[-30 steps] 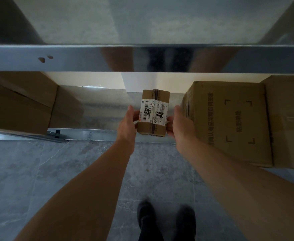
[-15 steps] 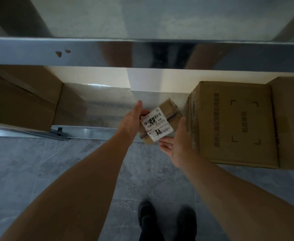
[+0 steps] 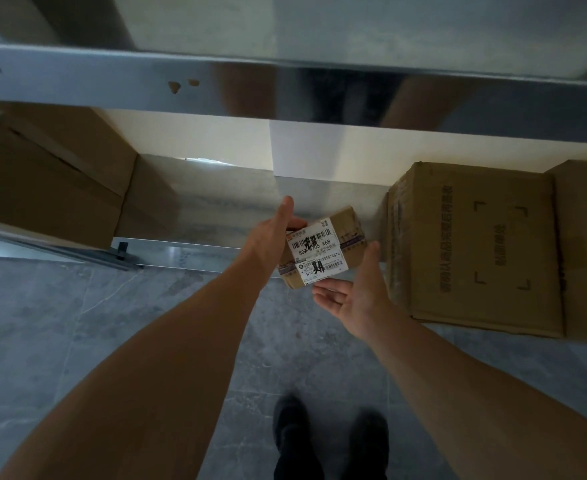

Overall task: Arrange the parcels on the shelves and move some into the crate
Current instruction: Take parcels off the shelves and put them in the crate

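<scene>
Black shoes (image 3: pixel 292 438) at the bottom of view, on grey tiled floor (image 3: pixel 77 341). Both forearms reach forward toward the shelves.

Right hand (image 3: pixel 351 292): palm up, fingers straight and relaxed. Fingertips sit under the near corner of the parcel (image 3: pixel 323 249), and the thumb stands up just beside its right end. No grip there. Can't tell if it actually touches.

Parcel: small brown carton, white label (image 3: pixel 316 247) facing up with barcodes and black marker scrawl. It's in the air, skewed, over the front edge of the lower shelf (image 3: pixel 195 249), between the two hands. It's just left of the big box (image 3: pixel 472 251); can't tell if there's a gap.

Left hand (image 3: pixel 274 233): has the parcel by its left end. Fingers wrap round the far side, mostly hidden. Thumb sticks out straight, off the carton.

Lower shelf is metal. Big box stands on its right part, with printed text and corner marks on top. Another box (image 3: pixel 586 251) sits just beside it, further right. Left box (image 3: pixel 42 188) is at the other end, well apart from the parcel.

Behind: pale wall (image 3: pixel 216 140). Above: upper shelf rail (image 3: pixel 112 77), shiny, reflecting the arms.
</scene>
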`<state>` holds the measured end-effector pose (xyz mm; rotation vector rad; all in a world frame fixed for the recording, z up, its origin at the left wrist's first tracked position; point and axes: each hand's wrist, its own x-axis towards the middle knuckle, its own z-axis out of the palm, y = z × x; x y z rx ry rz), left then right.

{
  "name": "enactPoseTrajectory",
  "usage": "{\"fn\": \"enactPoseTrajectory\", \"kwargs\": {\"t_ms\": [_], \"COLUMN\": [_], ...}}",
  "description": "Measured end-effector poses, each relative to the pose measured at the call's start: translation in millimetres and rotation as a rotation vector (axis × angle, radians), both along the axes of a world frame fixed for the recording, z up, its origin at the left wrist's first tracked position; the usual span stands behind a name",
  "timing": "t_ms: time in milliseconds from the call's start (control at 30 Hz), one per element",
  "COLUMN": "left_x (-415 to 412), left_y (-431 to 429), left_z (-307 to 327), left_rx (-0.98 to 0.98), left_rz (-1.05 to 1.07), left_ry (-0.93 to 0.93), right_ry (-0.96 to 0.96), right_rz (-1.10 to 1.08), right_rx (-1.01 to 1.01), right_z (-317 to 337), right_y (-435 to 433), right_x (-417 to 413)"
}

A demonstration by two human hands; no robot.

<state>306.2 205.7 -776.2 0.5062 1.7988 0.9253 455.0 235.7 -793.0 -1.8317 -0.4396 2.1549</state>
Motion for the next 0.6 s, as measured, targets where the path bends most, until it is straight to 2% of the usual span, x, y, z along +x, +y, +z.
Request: {"fn": "enactPoseTrajectory", "kwargs": {"t_ms": [367,600], "left_x": [8,21], "left_y": [-46,-103], "left_z": [10,22], "left_rx": [-0.005,0.001], "left_rz": [0.17,0.428], "left_ry": [-0.051,-0.093], "right_ry": [-0.067,-0.074], "right_rz": [0.219,0.494], "right_rx": [0.185,0.295], "right_z": [13,28], "right_y": [-9,-31], "right_x": [-6,-24]}}
